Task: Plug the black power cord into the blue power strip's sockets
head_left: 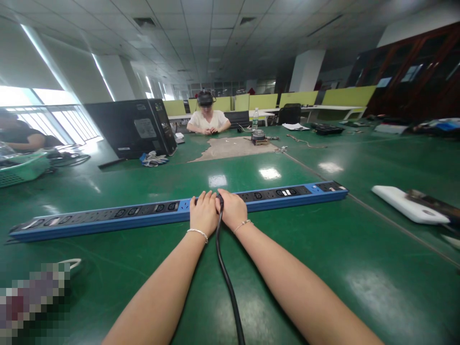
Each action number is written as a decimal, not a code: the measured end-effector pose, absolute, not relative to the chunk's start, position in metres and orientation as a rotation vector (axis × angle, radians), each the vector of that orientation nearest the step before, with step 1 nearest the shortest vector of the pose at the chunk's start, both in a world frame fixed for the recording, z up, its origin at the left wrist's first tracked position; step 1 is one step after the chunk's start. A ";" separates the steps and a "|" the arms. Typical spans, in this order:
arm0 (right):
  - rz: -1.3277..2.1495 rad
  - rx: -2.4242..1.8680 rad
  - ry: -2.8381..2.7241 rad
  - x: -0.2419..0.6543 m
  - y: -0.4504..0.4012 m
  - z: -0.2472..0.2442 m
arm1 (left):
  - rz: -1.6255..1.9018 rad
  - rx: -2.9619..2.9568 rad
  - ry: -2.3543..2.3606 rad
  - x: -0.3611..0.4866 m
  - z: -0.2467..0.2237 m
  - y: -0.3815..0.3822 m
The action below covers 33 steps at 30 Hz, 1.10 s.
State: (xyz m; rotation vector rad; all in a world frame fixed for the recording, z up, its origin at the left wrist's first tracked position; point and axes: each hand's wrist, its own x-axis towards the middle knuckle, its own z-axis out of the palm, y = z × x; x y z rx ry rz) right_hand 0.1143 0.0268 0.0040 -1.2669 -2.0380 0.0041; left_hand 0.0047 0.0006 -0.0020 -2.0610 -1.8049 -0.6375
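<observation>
Via my head cam: R hand (233,209) pinches blk plug (220,201) at approx mid of blue pwr strip (273,203), its cable (227,280) running back twd near edge of bench (143,278). L hand (204,213) lies over strip just beside, fingers together; can't tell if it's gripping. Strip lies L–R across bench, well short of far edge, where co-worker (212,120) sits. Blk PC case (132,127) stands twd far L corner.
</observation>
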 end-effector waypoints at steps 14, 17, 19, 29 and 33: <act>0.106 -1.148 -1.542 0.174 0.043 0.033 | -0.586 -2.110 -1.851 0.005 -0.002 0.002; 0.174 -1.236 -1.574 0.230 0.050 0.026 | -0.558 -2.115 -1.878 0.005 -0.001 0.002; 0.191 -1.274 -1.584 0.261 0.052 0.015 | -0.557 -2.123 -1.876 0.005 -0.001 0.002; 0.058 -1.448 -1.769 0.263 0.048 0.006 | -0.583 -2.126 -1.866 0.006 -0.001 0.002; -0.044 -1.487 -1.833 0.259 0.044 0.007 | -0.573 -2.116 -1.876 0.006 0.000 0.001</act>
